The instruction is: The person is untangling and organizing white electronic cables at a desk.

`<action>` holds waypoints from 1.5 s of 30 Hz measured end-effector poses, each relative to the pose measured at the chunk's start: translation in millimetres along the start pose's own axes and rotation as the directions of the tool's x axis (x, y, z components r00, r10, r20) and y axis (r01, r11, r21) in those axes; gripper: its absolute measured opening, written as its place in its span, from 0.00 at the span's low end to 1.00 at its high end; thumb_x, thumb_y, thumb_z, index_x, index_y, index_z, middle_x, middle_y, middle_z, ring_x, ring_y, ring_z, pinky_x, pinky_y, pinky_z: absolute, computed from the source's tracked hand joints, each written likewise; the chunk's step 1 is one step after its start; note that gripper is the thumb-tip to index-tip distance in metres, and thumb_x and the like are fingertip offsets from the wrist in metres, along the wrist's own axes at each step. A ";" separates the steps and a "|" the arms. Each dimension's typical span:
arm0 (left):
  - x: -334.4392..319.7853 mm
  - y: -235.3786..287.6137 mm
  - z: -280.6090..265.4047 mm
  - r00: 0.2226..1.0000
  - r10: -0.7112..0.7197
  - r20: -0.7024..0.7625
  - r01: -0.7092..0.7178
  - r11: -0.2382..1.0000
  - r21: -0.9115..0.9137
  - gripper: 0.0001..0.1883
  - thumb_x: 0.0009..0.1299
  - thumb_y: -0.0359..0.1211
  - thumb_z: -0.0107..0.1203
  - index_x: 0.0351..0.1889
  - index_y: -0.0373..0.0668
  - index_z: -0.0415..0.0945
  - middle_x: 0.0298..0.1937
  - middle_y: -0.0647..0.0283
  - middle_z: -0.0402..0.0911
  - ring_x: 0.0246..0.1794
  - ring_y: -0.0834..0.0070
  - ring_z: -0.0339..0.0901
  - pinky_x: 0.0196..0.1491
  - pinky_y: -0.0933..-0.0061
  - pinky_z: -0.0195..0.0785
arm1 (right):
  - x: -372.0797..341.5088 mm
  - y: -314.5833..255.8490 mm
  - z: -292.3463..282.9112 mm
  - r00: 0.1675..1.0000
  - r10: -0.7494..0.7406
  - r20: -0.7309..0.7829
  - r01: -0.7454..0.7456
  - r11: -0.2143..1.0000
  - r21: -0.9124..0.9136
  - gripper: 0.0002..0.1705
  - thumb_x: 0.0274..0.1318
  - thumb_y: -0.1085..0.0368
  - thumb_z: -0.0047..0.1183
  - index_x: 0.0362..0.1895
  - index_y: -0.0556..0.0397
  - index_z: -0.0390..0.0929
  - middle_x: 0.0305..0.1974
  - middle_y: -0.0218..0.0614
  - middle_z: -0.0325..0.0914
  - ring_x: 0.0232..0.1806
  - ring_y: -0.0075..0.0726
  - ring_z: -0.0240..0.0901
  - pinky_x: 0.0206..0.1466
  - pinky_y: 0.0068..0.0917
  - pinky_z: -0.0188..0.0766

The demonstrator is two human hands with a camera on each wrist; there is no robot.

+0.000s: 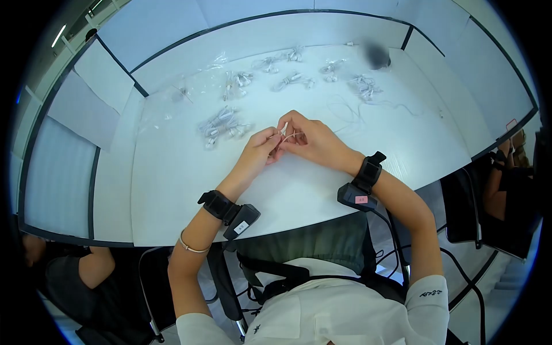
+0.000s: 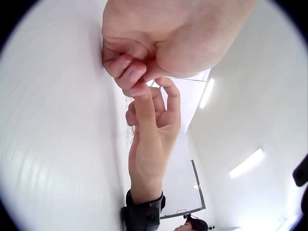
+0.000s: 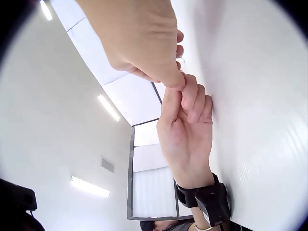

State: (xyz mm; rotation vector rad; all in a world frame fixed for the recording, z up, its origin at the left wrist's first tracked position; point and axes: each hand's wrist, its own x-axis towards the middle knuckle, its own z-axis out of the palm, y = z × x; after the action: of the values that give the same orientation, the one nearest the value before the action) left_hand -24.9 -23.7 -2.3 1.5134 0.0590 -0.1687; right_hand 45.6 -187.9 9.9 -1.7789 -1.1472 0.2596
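Observation:
Both hands meet over the middle of the white table (image 1: 287,195). The left hand (image 1: 257,152) has its fingers curled and pinches a thin white cable (image 1: 294,134) between thumb and fingertips. Just beside it, the right hand (image 1: 319,144) pinches the same cable, fingertips almost against the left ones. Most of the held part is hidden behind the fingers, also in both wrist views. Beyond the right hand, a loose thin white cable (image 1: 397,104) lies in wide loops on the table. To the left of the hands sits a pile of bundled white cables (image 1: 221,123).
More white cable bundles (image 1: 293,81) lie across the back, one bundle (image 1: 365,86) at the right. Clear plastic bags (image 1: 164,106) spread at the left. A blurred dark round patch (image 1: 376,56) shows at the back right. Low partition walls (image 1: 276,34) enclose the table; people sit on either side.

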 end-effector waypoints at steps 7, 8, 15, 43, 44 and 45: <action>-0.8 0.1 -0.8 1.000 0.021 0.011 -0.021 1.000 -0.016 0.12 0.73 0.37 0.40 0.31 0.43 0.68 0.18 0.78 0.55 0.16 0.91 0.46 0.19 0.86 0.38 | 2.1 -0.7 -8.8 0.997 0.014 -0.078 -0.020 0.997 -0.074 0.20 0.51 0.69 0.54 0.50 0.48 0.66 0.27 0.28 0.66 0.22 0.21 0.59 0.27 0.19 0.59; -0.2 0.2 -2.4 1.000 0.009 0.030 -0.009 1.000 -0.006 0.12 0.73 0.37 0.40 0.31 0.42 0.68 0.18 0.78 0.55 0.16 0.91 0.46 0.19 0.86 0.38 | 2.9 -1.6 -9.4 0.997 0.016 -0.076 -0.023 0.994 -0.103 0.19 0.51 0.68 0.54 0.49 0.48 0.67 0.27 0.28 0.66 0.23 0.22 0.60 0.27 0.20 0.59; -2.9 4.0 -4.7 0.995 -0.051 0.087 0.049 0.998 0.027 0.15 0.73 0.39 0.38 0.30 0.42 0.70 0.18 0.79 0.52 0.15 0.91 0.44 0.19 0.87 0.37 | 0.6 8.6 -9.7 0.989 -0.112 -0.100 0.083 0.963 -0.258 0.11 0.53 0.61 0.53 0.39 0.49 0.74 0.28 0.31 0.69 0.27 0.31 0.67 0.30 0.26 0.64; -3.9 7.5 -6.1 0.996 0.039 -0.084 -0.048 0.993 -0.105 0.12 0.72 0.37 0.38 0.28 0.43 0.63 0.20 0.74 0.59 0.16 0.87 0.51 0.22 0.85 0.47 | 4.7 14.5 -15.0 0.961 -0.090 -0.263 0.037 0.979 -0.201 0.07 0.54 0.64 0.51 0.31 0.53 0.76 0.29 0.30 0.70 0.26 0.28 0.63 0.31 0.24 0.62; -4.3 7.9 -5.8 0.997 0.036 -0.067 -0.042 0.994 -0.097 0.12 0.72 0.37 0.38 0.28 0.43 0.64 0.20 0.74 0.59 0.16 0.87 0.51 0.22 0.85 0.47 | 4.1 12.6 -15.6 0.968 -0.058 -0.243 0.011 0.982 -0.189 0.07 0.54 0.63 0.51 0.31 0.53 0.76 0.28 0.30 0.70 0.25 0.28 0.62 0.30 0.24 0.62; -4.1 7.7 -5.7 0.997 0.031 -0.071 -0.038 0.994 -0.102 0.12 0.72 0.37 0.38 0.29 0.43 0.64 0.20 0.74 0.59 0.17 0.87 0.51 0.22 0.85 0.46 | 4.0 12.9 -15.2 0.974 -0.034 -0.222 -0.006 0.985 -0.174 0.07 0.55 0.64 0.50 0.32 0.53 0.77 0.28 0.30 0.71 0.25 0.26 0.61 0.30 0.23 0.61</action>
State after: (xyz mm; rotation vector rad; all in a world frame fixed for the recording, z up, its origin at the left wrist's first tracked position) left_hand -27.5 -17.4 5.6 1.4164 0.0961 -0.0841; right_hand 64.6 -195.1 8.4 -1.8964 -1.0444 -0.0520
